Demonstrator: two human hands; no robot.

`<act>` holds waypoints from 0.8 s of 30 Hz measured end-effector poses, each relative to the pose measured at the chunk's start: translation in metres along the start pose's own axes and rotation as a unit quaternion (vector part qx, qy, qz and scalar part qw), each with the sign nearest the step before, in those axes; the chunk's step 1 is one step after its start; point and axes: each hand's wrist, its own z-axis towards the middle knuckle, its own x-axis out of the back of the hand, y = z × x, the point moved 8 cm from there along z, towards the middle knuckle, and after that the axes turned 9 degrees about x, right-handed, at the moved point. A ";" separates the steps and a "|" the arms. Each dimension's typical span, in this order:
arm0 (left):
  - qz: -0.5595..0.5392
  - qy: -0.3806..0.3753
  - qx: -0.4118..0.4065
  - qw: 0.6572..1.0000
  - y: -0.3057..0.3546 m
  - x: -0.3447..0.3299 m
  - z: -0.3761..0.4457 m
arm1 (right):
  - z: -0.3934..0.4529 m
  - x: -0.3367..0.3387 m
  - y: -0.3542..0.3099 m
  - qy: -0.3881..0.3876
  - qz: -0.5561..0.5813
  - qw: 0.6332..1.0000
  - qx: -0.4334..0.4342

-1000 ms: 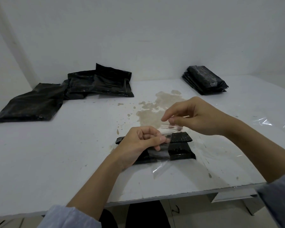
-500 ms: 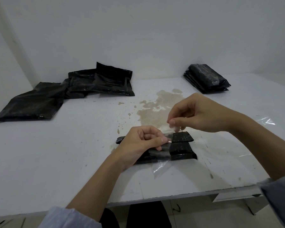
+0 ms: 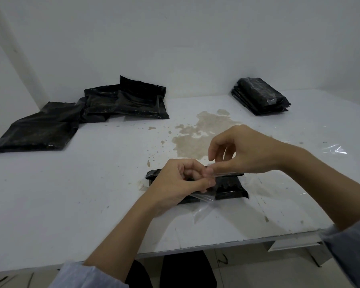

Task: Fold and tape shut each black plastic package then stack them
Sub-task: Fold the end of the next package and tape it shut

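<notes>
Head view: folded black package (image 3: 227,187) lies flat on white table (image 3: 92,194), near edge, centre. Left hand (image 3: 179,183) rests on its left part, fingers curled, pinching clear tape (image 3: 202,199) that runs across the package and trails toward the near edge. Right hand (image 3: 243,150) hovers just above the far edge, thumb and fingertips pinching the tape's other end. Unfolded black bags (image 3: 87,113) far left. Finished stack (image 3: 260,96) far right. Brown stain (image 3: 197,138) between them.
</notes>
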 end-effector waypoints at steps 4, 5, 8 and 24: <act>0.006 0.002 0.000 1.000 0.003 0.000 -0.002 | 0.002 0.001 -0.001 -0.006 0.025 1.000 0.007; 0.004 0.001 0.002 1.000 0.003 0.000 -0.002 | 0.002 0.000 0.000 -0.014 0.040 0.999 0.002; 0.001 -0.001 0.006 1.000 0.001 0.001 -0.001 | 0.004 -0.001 0.005 -0.025 0.058 0.998 -0.007; 0.011 -0.114 0.036 0.993 0.002 -0.007 -0.002 | -0.010 -0.011 -0.003 -0.143 0.034 0.988 0.040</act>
